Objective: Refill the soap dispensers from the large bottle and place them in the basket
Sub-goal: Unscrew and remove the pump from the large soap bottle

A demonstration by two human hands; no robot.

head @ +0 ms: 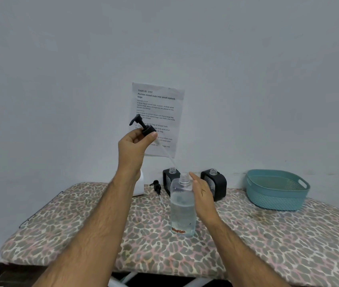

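Left arm: raised from lower left, forearm bare.
Left hand (pixel 133 141): held high, fingers curled, a black pump head (pixel 143 126) pinched at its collar.
Right hand (pixel 202 192): held lower, fingers straight, laid against the clear bottle (pixel 182 206).

The clear bottle (pixel 183 206) stands before two dispensers (pixel 170 181) (pixel 214 184), the basket (pixel 276 190) to their right.

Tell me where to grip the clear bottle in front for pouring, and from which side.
Grip the clear bottle around its flat-sided body just below the shoulder, coming from the right, where the right hand already rests open against it. It stands upright, uncapped and roughly half full, so a mid-to-upper hold probably gives the best tilt control. The left hand is busy holding the pump head.
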